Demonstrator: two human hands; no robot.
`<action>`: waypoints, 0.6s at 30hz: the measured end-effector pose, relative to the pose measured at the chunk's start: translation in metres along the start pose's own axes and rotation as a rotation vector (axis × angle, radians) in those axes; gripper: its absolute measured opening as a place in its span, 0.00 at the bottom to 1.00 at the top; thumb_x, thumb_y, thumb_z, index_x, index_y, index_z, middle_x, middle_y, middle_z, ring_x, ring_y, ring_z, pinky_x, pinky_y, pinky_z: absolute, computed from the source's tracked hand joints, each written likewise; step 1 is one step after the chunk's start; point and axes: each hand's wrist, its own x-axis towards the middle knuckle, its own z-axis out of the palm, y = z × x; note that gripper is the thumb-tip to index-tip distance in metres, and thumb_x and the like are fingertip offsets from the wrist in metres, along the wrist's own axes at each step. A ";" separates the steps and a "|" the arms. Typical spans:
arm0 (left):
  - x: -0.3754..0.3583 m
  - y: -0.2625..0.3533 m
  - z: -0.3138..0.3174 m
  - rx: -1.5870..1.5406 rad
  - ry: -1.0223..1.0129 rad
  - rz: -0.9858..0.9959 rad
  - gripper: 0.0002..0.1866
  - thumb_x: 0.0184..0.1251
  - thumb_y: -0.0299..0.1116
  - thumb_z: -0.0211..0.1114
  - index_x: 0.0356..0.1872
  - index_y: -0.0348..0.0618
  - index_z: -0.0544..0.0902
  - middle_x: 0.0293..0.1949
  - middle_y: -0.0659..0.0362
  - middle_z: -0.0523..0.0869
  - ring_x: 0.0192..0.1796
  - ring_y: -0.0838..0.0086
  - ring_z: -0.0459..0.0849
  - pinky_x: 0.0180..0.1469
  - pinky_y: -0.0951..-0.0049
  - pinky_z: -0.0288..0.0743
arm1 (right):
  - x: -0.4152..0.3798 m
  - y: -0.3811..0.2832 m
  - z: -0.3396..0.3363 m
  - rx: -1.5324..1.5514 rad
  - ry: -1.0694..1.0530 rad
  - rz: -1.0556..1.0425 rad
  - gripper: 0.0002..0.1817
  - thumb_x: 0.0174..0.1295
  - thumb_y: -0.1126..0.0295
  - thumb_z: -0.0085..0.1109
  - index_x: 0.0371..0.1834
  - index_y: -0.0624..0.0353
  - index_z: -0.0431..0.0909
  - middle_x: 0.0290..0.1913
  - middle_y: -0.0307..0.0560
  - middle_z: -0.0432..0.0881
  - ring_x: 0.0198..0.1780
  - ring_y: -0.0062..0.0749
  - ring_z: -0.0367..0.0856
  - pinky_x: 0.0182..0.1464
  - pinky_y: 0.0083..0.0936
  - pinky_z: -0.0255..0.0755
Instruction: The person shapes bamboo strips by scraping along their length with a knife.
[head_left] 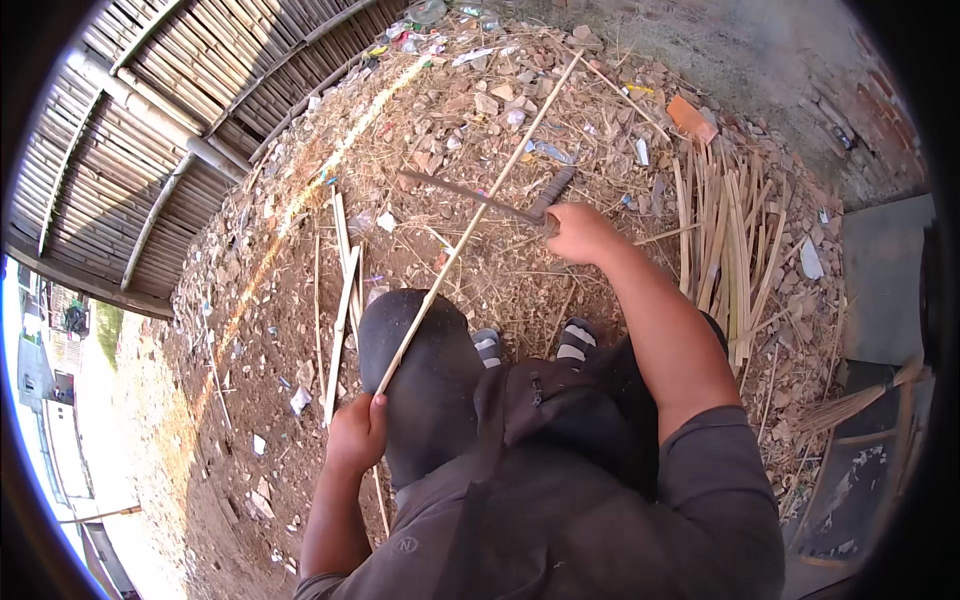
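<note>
My left hand [358, 432] is closed around the lower end of a long, pale bamboo strip [440, 275], beside my left knee. The strip slants up and away to the right over the littered ground. My right hand [580, 235] is wrapped round the handle end of a long, dark-bladed knife [455, 190]. Its narrow blade points left and crosses the strip near the strip's middle. Just beyond my right fist is a dark, ribbed rod-like piece [553, 190], slanting up to the right.
Split bamboo strips [735, 240] lie in a heap at my right, with several more strips [343, 290] at my left. Brick rubble and litter cover the ground. A bamboo fence [150, 130] stands at upper left, a wall [770, 80] at upper right, and a broom [850, 400] lies at right.
</note>
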 end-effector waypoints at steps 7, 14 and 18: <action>-0.003 0.003 -0.004 0.068 0.007 0.050 0.23 0.82 0.48 0.51 0.32 0.38 0.76 0.25 0.37 0.82 0.35 0.35 0.83 0.38 0.39 0.73 | -0.036 -0.054 -0.011 -0.289 -0.112 -0.177 0.10 0.54 0.67 0.64 0.39 0.55 0.84 0.36 0.55 0.87 0.43 0.55 0.87 0.48 0.50 0.80; -0.003 0.002 -0.012 0.180 0.021 -0.010 0.22 0.80 0.49 0.53 0.32 0.39 0.76 0.25 0.38 0.83 0.33 0.35 0.83 0.37 0.39 0.75 | 0.001 0.012 -0.010 -0.063 -0.012 0.071 0.14 0.51 0.67 0.65 0.42 0.55 0.86 0.38 0.57 0.87 0.44 0.52 0.88 0.49 0.46 0.81; -0.003 0.004 -0.015 0.184 0.007 0.014 0.22 0.79 0.49 0.55 0.31 0.40 0.75 0.26 0.39 0.84 0.33 0.37 0.84 0.36 0.40 0.75 | -0.027 -0.031 0.006 -0.238 -0.068 -0.095 0.15 0.51 0.66 0.66 0.43 0.55 0.86 0.40 0.59 0.88 0.46 0.53 0.88 0.49 0.44 0.81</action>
